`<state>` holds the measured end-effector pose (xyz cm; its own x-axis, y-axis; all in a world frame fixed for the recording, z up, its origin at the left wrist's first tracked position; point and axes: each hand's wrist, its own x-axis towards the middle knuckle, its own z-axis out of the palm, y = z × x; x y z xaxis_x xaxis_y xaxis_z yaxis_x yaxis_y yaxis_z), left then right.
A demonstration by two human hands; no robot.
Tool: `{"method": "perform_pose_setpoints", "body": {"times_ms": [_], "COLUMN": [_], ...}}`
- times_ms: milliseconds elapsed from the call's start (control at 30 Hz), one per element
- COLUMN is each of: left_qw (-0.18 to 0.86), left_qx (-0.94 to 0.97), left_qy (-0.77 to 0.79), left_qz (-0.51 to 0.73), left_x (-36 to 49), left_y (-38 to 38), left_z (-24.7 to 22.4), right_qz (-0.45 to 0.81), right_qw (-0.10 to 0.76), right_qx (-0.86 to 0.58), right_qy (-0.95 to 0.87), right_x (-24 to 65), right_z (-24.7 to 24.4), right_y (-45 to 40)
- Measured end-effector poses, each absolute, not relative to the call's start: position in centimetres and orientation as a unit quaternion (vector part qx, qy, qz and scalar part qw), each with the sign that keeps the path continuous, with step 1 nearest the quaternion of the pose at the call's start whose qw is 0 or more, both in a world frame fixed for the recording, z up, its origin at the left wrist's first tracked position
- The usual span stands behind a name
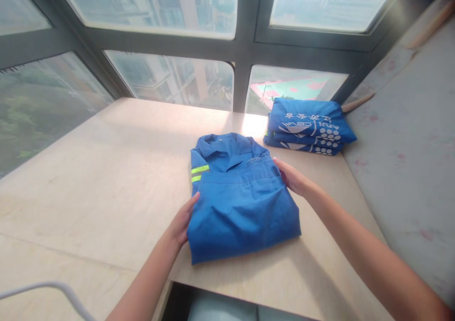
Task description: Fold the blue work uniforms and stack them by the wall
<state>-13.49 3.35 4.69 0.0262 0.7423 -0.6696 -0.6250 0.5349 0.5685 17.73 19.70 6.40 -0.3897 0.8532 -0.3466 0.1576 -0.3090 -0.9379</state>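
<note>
A blue work jacket [241, 212] lies folded on the light wooden surface, its collar pointing toward the window. Two yellow-green stripes show on the sleeve at its left side. My left hand [183, 219] grips the jacket's left edge, with the thumb on top and the other fingers mostly hidden. On the opposite side, my right hand [290, 175] holds the right edge near the chest seam, its fingers partly hidden by the cloth. The lower half of the jacket is folded up over the front, with loose wrinkles across it.
A stack of folded blue garments [305, 124] with white printing sits at the back right, near the patterned wall [408, 146]. Framed windows [170, 77] border the wooden surface [88, 183]. A white cable [53, 285] curves in at the lower left, and a dark opening shows below the front edge.
</note>
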Motion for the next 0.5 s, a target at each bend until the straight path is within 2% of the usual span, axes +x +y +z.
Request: {"method": "perform_pose_setpoints", "body": {"times_ms": [67,200,267,433,500], "left_qw": [0.707,0.596,0.565,0.558,0.554], "left_qx": [0.099,0.212,0.236,0.245,0.258], "left_qy": [0.515,0.556,0.571,0.621,0.634], "left_qz": [0.475,0.54,0.547,0.493,0.474], "left_x": [-13.6,-13.9,-14.0,-14.2,-14.7], "left_y": [4.5,5.1,5.1,5.6,5.7], "left_z": [4.9,5.0,4.8,4.2,4.1], "right_qz": [0.663,0.646,0.617,0.372,0.333], "right_qw": [0.28,0.312,0.297,0.2,0.186], "right_qx": [-0.473,-0.488,-0.512,-0.628,-0.633], "right_qy": [-0.508,-0.497,-0.519,-0.654,-0.674], "right_x": [17.6,17.2,17.2,16.9,17.1], "right_z": [6.6,6.5,6.0,3.3,2.7], "right_y": [17.9,17.0,17.4,18.8,19.1]}}
